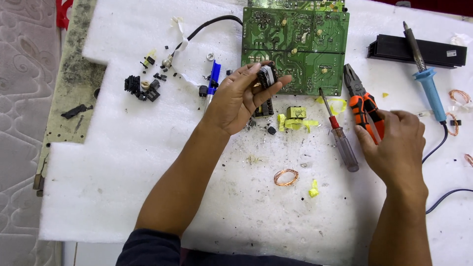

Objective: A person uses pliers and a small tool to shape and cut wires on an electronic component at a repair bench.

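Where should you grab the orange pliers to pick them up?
Probably by the orange handles, coming from the near side where the right hand already rests on them. The pliers lie flat on the white foam, metal nose pointing away toward the green circuit board, so the handles are the long, padded end facing the person.

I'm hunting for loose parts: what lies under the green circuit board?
The green circuit board rests on the white foam sheet. A black cable runs toward its left edge. Anything beneath the board itself is covered; the left hand hides part of its lower edge.
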